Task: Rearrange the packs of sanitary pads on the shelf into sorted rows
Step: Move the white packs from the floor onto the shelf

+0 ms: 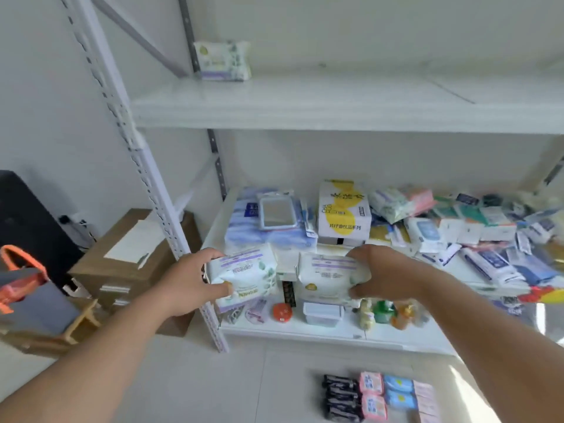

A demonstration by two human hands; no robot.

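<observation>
Two bare forearms reach in from the near edge toward a white metal shelf unit. On the floor (213,377) at near right, small packs lie in neat rows: black packs (341,399), pink packs (373,396), blue packs (399,392) and pale pink packs (425,399), each colour just beside the next.

Further in, the left hand (189,280) grips a white pad pack with a purple band and leaf print (244,276), thumb curled over its near face and fingers wrapped round its left end. The right hand (387,274) grips a second white pad pack with a purple band (328,277), fingers over the top edge and thumb under the lower right corner. Both packs sit side by side, just apart, in front of the middle shelf (213,236).

Below them the bottom shelf (305,331) carries a round orange tin (282,312), a clear lidded box (323,312) and small coloured bottles (387,312).

On the middle shelf, behind the hands, lie a blue-and-white bundle (244,230) with a framed mirror (277,212) on top, a white-and-yellow box (344,212) standing to its right, and a jumbled heap of assorted packs (476,233) spreading to the far right.

To the left of the unit stand cardboard boxes (128,264) and, nearer, an orange-handled bag (21,282).

Farthest, on the upper shelf (305,114), one white pad pack (222,60) stands upright at the far left corner against the back post.
</observation>
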